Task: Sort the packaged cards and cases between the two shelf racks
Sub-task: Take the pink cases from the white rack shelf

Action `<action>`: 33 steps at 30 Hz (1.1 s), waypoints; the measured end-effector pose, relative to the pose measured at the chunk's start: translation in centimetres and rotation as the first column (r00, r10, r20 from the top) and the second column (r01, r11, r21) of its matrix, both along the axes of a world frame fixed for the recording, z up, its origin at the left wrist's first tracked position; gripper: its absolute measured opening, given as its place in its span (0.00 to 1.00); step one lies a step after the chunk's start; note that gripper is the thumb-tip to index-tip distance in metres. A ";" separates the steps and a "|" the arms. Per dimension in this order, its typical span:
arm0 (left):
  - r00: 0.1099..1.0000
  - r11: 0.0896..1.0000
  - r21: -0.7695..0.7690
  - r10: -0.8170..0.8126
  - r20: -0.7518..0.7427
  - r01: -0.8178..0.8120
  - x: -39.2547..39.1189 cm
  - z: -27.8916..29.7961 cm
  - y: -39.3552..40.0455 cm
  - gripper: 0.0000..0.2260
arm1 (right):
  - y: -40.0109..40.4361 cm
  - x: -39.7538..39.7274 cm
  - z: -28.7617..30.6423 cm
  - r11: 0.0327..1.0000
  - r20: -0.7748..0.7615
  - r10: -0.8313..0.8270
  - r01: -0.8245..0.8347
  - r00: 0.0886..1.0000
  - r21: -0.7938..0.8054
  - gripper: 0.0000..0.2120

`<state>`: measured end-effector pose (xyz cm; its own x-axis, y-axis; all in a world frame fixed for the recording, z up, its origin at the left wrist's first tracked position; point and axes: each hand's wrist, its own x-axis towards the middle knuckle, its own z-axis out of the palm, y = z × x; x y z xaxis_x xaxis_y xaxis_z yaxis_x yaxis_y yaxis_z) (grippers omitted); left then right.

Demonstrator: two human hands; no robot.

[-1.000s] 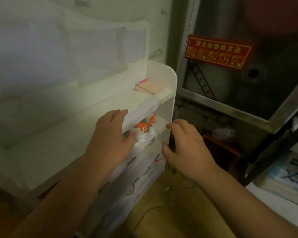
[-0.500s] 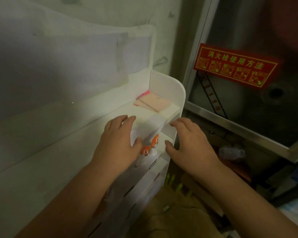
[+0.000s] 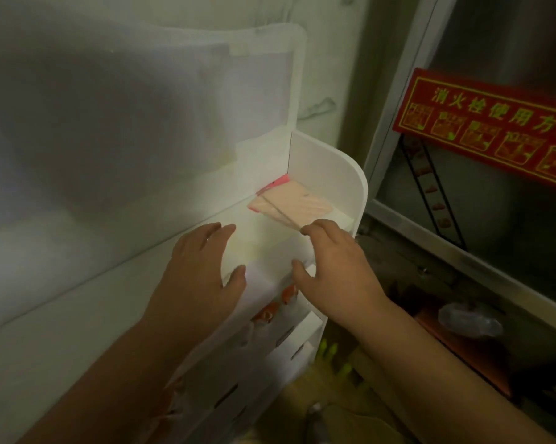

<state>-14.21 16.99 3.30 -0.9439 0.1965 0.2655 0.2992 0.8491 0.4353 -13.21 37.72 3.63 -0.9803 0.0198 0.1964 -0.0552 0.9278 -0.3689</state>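
- White plastic shelf rack [image 3: 329,174], rounded corners; top tier holds flat peach-pink packaged cards [image 3: 294,205] (glossy wrap).
- Left hand [image 3: 203,274], right hand [image 3: 337,267]: fingers released, resting at tier's front lip.

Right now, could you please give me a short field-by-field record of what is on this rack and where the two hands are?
rack: white tiered shelf rack against the wall
top shelf: flat pinkish packets at its right end, against the side panel
tier below: orange-printed packages, partly hidden
left hand: fingers straight, over the top shelf's front edge, holding nothing visible
right hand: fingertips reach the near edge of the pinkish packets; grip not clear
to the right: red sign with yellow characters on a metal cabinet
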 end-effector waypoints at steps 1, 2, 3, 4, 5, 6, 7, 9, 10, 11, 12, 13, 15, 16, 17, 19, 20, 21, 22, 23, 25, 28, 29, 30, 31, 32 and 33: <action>1.000 1.000 -0.015 0.018 -0.003 -0.018 -0.6 0.0 0.5 0.27 | 0.5 -1.2 0.0 1.000 0.003 0.013 -0.013 1.000 -0.006 0.24; 0.999 0.999 -0.026 0.037 -0.004 -0.037 -1.3 0.1 1.1 0.27 | 1.1 -2.5 -0.1 1.000 0.006 0.026 -0.026 1.000 -0.017 0.24; 0.999 0.998 -0.032 0.054 -0.001 -0.054 -2.0 0.2 1.7 0.27 | 1.7 -3.8 -0.1 0.999 0.006 0.038 -0.038 0.999 -0.031 0.24; 0.998 0.997 -0.037 0.066 0.006 -0.066 -2.6 0.3 2.4 0.28 | 2.2 -5.1 -0.3 0.998 0.005 0.049 -0.049 0.999 -0.042 0.24; 0.997 0.996 -0.043 0.074 0.009 -0.073 -3.3 0.5 3.1 0.28 | 2.9 -6.4 -0.5 0.997 0.003 0.058 -0.057 0.998 -0.046 0.24; 0.997 0.996 -0.050 0.079 0.011 -0.078 -4.1 0.5 3.8 0.28 | 3.6 -7.7 -0.8 0.997 0.006 0.064 -0.063 0.998 -0.045 0.25; 0.996 0.995 -0.058 0.084 0.010 -0.083 -4.8 0.5 4.4 0.28 | 4.3 -9.0 -1.1 0.997 0.012 0.068 -0.067 0.998 -0.042 0.25; 0.995 0.993 -0.071 0.099 0.016 -0.098 -6.2 0.4 5.8 0.28 | 5.7 -11.3 -1.9 0.996 0.044 0.075 -0.073 0.996 -0.043 0.27; 0.994 0.991 -0.074 0.112 0.020 -0.110 -6.8 0.3 6.5 0.28 | 6.3 -12.4 -2.2 0.996 0.067 0.082 -0.079 0.994 -0.047 0.28; 0.992 0.989 -0.076 0.125 0.022 -0.123 -7.3 0.3 7.2 0.28 | 6.9 -13.5 -2.6 0.995 0.090 0.092 -0.087 0.992 -0.056 0.29; 0.990 0.987 -0.078 0.140 0.021 -0.138 -7.8 0.2 7.9 0.28 | 7.5 -14.5 -3.0 0.993 0.116 0.101 -0.094 0.988 -0.067 0.30; 0.988 0.985 -0.084 0.155 0.019 -0.153 -8.3 0.0 8.4 0.28 | 7.9 -15.5 -3.4 0.992 0.139 0.110 -0.100 0.984 -0.079 0.31; 0.983 0.978 -0.105 0.180 0.013 -0.178 -9.1 -0.3 9.2 0.28 | 8.5 -17.2 -4.5 0.991 0.166 0.119 -0.107 0.979 -0.076 0.34; 0.981 0.975 -0.114 0.194 0.012 -0.192 -9.3 -0.4 9.4 0.28 | 8.6 -17.9 -5.0 0.993 0.176 0.114 -0.105 0.978 -0.057 0.37; 0.978 0.971 -0.120 0.210 0.014 -0.207 -9.5 -0.4 9.6 0.28 | 8.6 -18.5 -5.4 0.994 0.185 0.104 -0.100 0.977 -0.035 0.39; 0.972 0.966 -0.117 0.234 0.022 -0.229 -9.9 -0.4 10.0 0.27 | 8.5 -19.4 -6.2 0.996 0.215 0.093 -0.092 0.972 -0.014 0.45; 0.970 0.965 -0.114 0.241 0.021 -0.237 -10.0 -0.3 10.2 0.27 | 8.3 -19.7 -6.6 0.995 0.235 0.096 -0.098 0.967 -0.004 0.47; 0.968 0.963 -0.112 0.249 0.020 -0.245 -10.2 -0.3 10.4 0.27 | 8.1 -20.0 -6.8 0.994 0.252 0.102 -0.110 0.962 0.020 0.49; 0.966 0.960 -0.112 0.258 0.021 -0.255 -10.3 -0.3 10.5 0.27 | 8.0 -20.3 -7.1 0.991 0.265 0.106 -0.123 0.958 0.049 0.51; 0.964 0.958 -0.113 0.266 0.021 -0.262 -10.5 -0.3 10.6 0.27 | 7.9 -20.5 -7.2 0.988 0.265 0.109 -0.133 0.958 0.075 0.53; 0.960 0.955 -0.116 0.278 0.023 -0.273 -10.9 -0.4 10.7 0.28 | 7.8 -21.1 -7.4 0.986 0.262 0.110 -0.138 0.959 0.092 0.56; 0.955 0.949 -0.119 0.297 0.021 -0.292 -11.6 -0.8 10.8 0.28 | 8.1 -21.7 -7.3 0.986 0.301 0.118 -0.147 0.946 0.074 0.61; 0.954 0.948 -0.112 0.301 0.020 -0.297 -11.8 -0.9 10.9 0.28 | 8.3 -21.7 -7.2 0.986 0.306 0.125 -0.151 0.944 0.065 0.63; 0.953 0.948 -0.107 0.303 0.019 -0.299 -12.0 -1.0 11.0 0.28 | 8.5 -21.7 -7.1 0.986 0.302 0.132 -0.155 0.944 0.054 0.64; 0.953 0.948 -0.109 0.302 0.019 -0.298 -12.1 -1.1 11.0 0.28 | 8.6 -21.6 -6.9 0.987 0.292 0.139 -0.157 0.946 0.041 0.65; 0.954 0.948 -0.114 0.300 0.019 -0.296 -12.2 -1.3 11.0 0.28 | 8.7 -21.5 -6.8 0.987 0.281 0.143 -0.156 0.949 0.024 0.66; 0.954 0.948 -0.117 0.301 0.017 -0.297 -12.3 -1.4 11.1 0.28 | 8.9 -21.4 -6.6 0.988 0.269 0.151 -0.156 0.951 -0.003 0.66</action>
<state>-26.51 28.04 1.92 -0.9720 -0.0691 0.2247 0.0111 0.9413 0.3375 -34.61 46.64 -2.93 -0.9878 -0.1364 -0.0745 -0.0993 0.9226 -0.3729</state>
